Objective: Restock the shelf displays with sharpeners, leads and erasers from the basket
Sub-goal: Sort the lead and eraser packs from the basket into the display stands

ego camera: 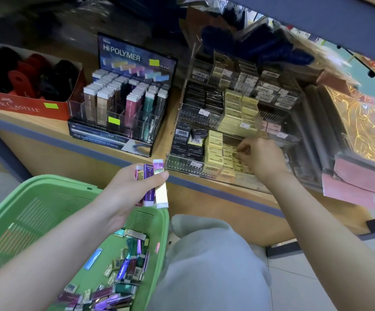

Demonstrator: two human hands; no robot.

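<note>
Above the green basket (47, 182) of loose erasers (123, 272), the left hand (132, 189) grips a few slim erasers (148, 185), while the right hand (260, 158), its hold unclear, reaches among yellow boxes (214, 151) in the clear display (182, 168) beside the Hi-Polymer stand (123, 104).

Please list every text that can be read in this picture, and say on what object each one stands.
"HI-POLYMER": dark back card.
"ON-PVC": same card, its start covered.
"FABER CASTELL": front of the red box.
"Slim body for precise erasing.": display base below that card.
Price stickers and barcodes: too small to read.
</note>
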